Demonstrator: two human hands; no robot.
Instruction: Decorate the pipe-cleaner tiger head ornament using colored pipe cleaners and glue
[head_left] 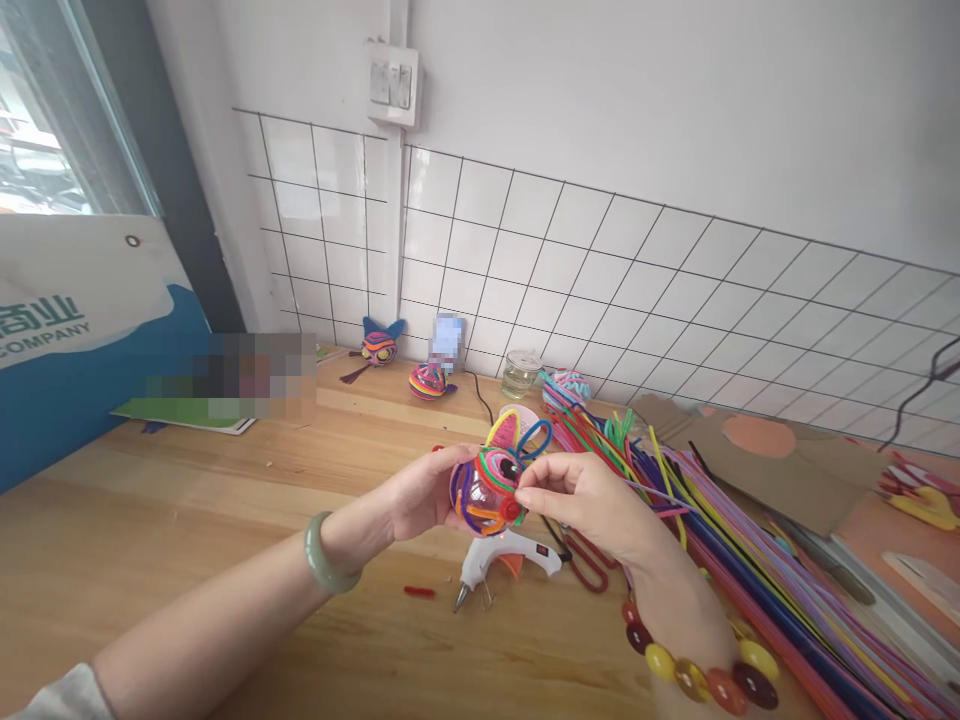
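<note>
Above the wooden table, my left hand (431, 490) grips a clear round ornament (480, 495) from its left side. Strips of colored pipe cleaner cover part of it, with ear-like loops on top, a black-and-pink eye and a red round nose. My right hand (574, 500) has its thumb and forefinger pinched together at the ornament's right side, by the red nose. Whatever sits between those fingertips is too small to make out. Just below lies a white glue gun (510, 552) with an orange trigger, near a short red pipe cleaner piece (419, 592).
Scissors with dark red handles (589, 562) lie right of the glue gun. A long bundle of pipe cleaners (750, 560) spreads across the right side. Two finished ornaments (379, 345), a glass jar (520, 375) and cardboard (780, 470) line the back by the wire grid.
</note>
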